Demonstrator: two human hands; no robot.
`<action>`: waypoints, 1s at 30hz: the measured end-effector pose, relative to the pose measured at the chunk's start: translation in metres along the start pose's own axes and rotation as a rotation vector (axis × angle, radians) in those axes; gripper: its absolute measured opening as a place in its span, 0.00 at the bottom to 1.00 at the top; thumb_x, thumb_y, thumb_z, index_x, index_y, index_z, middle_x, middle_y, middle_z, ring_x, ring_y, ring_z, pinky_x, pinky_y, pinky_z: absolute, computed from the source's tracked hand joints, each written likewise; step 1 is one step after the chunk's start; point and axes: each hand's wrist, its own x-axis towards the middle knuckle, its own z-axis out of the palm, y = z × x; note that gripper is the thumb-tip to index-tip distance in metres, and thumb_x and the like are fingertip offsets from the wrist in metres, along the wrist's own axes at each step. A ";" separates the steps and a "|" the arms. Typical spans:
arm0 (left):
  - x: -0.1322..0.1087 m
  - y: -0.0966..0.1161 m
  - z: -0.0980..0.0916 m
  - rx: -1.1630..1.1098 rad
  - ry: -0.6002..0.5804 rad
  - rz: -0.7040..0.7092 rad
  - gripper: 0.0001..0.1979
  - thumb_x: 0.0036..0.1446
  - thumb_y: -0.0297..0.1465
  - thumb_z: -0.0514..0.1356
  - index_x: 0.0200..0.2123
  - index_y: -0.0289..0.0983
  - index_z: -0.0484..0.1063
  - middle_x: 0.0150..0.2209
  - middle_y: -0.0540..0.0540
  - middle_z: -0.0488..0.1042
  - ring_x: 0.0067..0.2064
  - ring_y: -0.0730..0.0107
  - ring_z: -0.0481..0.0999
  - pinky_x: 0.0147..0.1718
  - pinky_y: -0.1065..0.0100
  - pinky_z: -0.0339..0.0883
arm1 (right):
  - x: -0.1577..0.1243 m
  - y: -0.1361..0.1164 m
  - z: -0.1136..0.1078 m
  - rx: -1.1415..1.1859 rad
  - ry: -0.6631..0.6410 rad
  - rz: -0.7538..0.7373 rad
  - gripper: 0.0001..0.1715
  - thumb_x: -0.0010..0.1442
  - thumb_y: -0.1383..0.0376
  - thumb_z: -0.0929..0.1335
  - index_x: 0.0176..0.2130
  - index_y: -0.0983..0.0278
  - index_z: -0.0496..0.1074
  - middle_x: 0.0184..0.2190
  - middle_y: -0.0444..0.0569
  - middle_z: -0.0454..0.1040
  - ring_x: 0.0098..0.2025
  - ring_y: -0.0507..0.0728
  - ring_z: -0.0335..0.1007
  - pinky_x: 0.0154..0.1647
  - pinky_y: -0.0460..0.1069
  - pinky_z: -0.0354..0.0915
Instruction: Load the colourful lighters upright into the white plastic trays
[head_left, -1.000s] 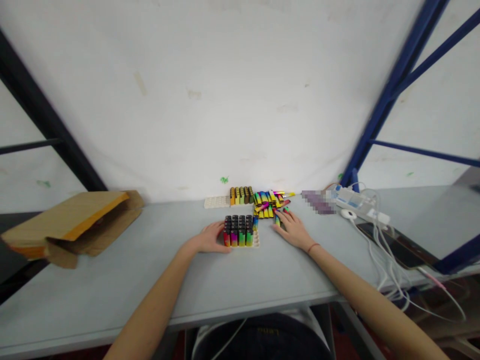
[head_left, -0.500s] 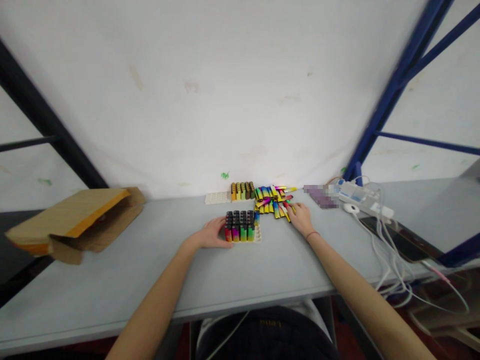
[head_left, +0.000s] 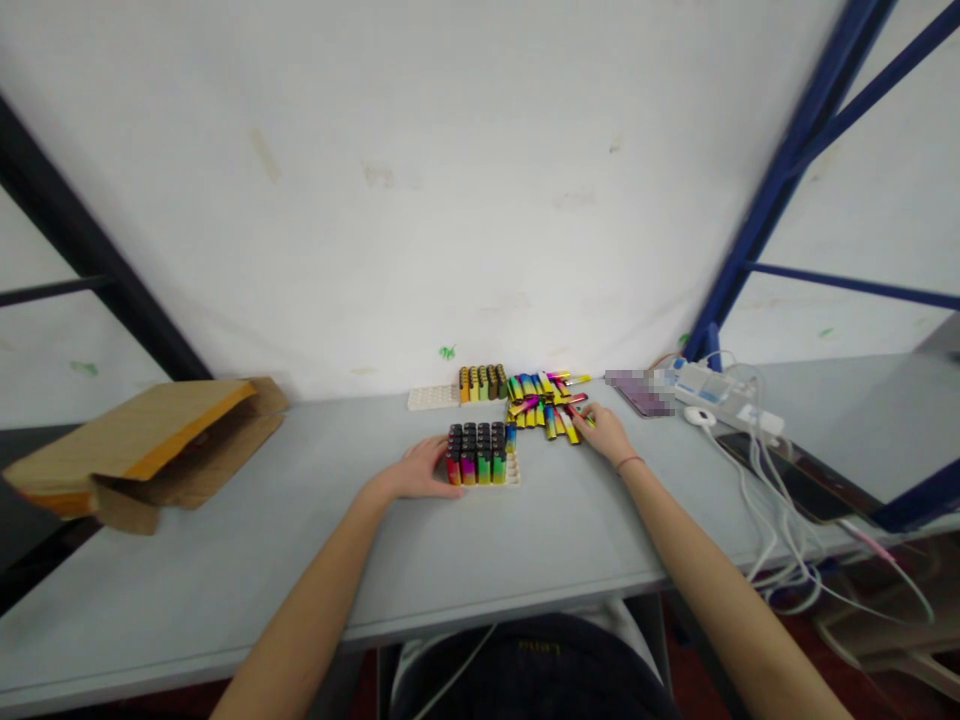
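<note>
My left hand (head_left: 418,470) is wrapped round the left side of a white holed tray (head_left: 513,470), thumb in front and fingers behind. Rows of upright lighters (head_left: 477,465) with black tops and red, purple and green bodies fill most of it; holes show at its right end. At the right edge of a loose pile of shiny multicoloured lighters (head_left: 556,420), my right hand (head_left: 604,436) has its fingers closed on a lighter (head_left: 587,420), mostly hidden by them. Behind stands a second white tray (head_left: 435,398), its right part holding upright yellow, green and dark lighters (head_left: 482,384).
An opened brown paper bag (head_left: 142,440) lies at the left. On the right are a blurred-out phone (head_left: 641,392), a white power strip (head_left: 727,395), a dark phone (head_left: 791,478) and tangled white cables (head_left: 776,540). A white wall and blue rack post (head_left: 750,225) bound the table.
The view has shifted slightly. My right hand's fingers have moved a little away from the front lighters of the pile. My left hand stays on the tray.
</note>
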 end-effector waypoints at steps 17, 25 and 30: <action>0.000 0.002 -0.001 -0.013 -0.001 -0.032 0.48 0.41 0.47 0.71 0.64 0.37 0.63 0.65 0.38 0.66 0.64 0.42 0.65 0.65 0.50 0.56 | -0.008 -0.010 -0.020 0.242 0.118 0.108 0.15 0.58 0.67 0.61 0.41 0.67 0.72 0.33 0.56 0.77 0.38 0.61 0.73 0.38 0.51 0.64; 0.000 0.004 -0.002 -0.003 -0.012 -0.044 0.49 0.40 0.47 0.71 0.64 0.35 0.63 0.66 0.36 0.64 0.65 0.40 0.64 0.65 0.49 0.55 | -0.016 -0.077 -0.027 0.881 -0.174 0.110 0.13 0.55 0.54 0.66 0.31 0.59 0.61 0.18 0.38 0.62 0.18 0.50 0.55 0.19 0.46 0.53; -0.002 0.008 -0.002 0.002 -0.008 -0.049 0.49 0.41 0.47 0.71 0.65 0.35 0.63 0.66 0.37 0.65 0.65 0.40 0.64 0.65 0.50 0.55 | -0.027 -0.114 -0.021 1.127 -0.271 0.071 0.19 0.55 0.50 0.67 0.28 0.58 0.57 0.17 0.36 0.58 0.18 0.48 0.52 0.19 0.44 0.54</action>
